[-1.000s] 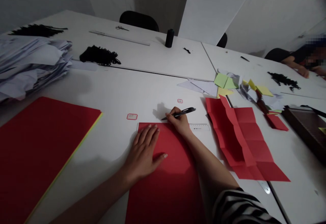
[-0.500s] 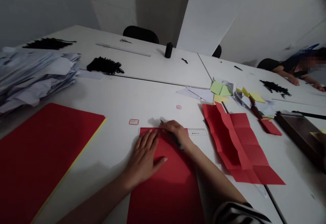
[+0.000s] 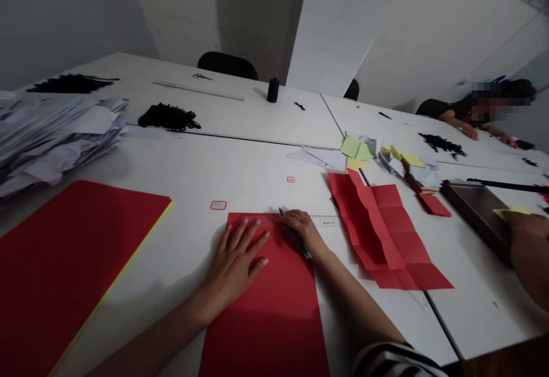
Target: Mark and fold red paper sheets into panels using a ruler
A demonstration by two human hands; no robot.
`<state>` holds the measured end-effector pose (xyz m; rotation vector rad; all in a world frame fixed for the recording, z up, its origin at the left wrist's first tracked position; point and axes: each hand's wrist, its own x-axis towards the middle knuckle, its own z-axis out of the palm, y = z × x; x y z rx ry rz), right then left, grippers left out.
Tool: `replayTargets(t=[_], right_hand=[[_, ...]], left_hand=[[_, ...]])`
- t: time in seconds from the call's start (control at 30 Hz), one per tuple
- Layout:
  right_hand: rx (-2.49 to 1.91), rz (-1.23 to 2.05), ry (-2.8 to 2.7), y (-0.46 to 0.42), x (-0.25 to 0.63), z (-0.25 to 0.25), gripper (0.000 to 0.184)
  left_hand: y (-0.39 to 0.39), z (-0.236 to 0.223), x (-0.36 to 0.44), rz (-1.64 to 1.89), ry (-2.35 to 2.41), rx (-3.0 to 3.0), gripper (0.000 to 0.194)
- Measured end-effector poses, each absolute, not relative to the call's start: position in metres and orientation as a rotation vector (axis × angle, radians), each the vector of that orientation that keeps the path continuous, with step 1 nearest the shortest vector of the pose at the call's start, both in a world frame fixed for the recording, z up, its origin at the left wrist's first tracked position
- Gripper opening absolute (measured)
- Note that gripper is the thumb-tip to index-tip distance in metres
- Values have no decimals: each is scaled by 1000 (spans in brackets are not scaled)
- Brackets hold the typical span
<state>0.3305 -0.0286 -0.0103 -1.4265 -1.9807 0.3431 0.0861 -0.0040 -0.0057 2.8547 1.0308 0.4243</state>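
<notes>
The left hand (image 3: 234, 265) is lying flat with fingers spread on the red sheet (image 3: 270, 302), pinning it to the worktop (image 3: 240, 171). At 1 o'clock of it, the right hand (image 3: 302, 228) is gripping a pen (image 3: 295, 237) against a clear ruler (image 3: 332, 221), likely guiding a line. A creased red sheet (image 3: 386, 228) is lying at 2 o'clock.

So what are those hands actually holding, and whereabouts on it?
The right hand grips a dark pen along its barrel, tip at the red sheet's top edge. The left hand holds nothing; it lies flat on that sheet.
</notes>
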Motion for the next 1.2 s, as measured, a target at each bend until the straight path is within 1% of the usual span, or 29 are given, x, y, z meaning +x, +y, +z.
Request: replayTargets(t=[0.17, 0.4, 0.5, 0.57, 0.63, 0.73, 0.97, 1.2], right_hand=[[-1393, 252, -1998, -27, 331, -10, 24], [-1342, 291, -1995, -30, 329, -5, 24], [-1361, 293, -1975, -29, 331, -2, 22], [-1374, 292, -1962, -28, 332, -1, 24], [-1391, 288, -1953, -27, 333, 1, 26], [-1436, 276, -1953, -26, 335, 3, 26], [-1530, 243, -1911, -21, 343, 0, 24], [-1769, 120, -1844, -22, 344, -5, 24]], left_hand=[[-2, 0, 56, 304, 1111, 2891, 49], [-5, 6, 29, 328, 1250, 2822, 49], [-5, 13, 46, 350, 1248, 2811, 50], [-5, 15, 67, 409, 1218, 2798, 48], [-6, 14, 91, 463, 1138, 2766, 44], [-6, 7, 116, 500, 1036, 2705, 45], [-1, -6, 114, 476, 974, 2654, 50], [-1, -14, 115, 518, 868, 2691, 56]])
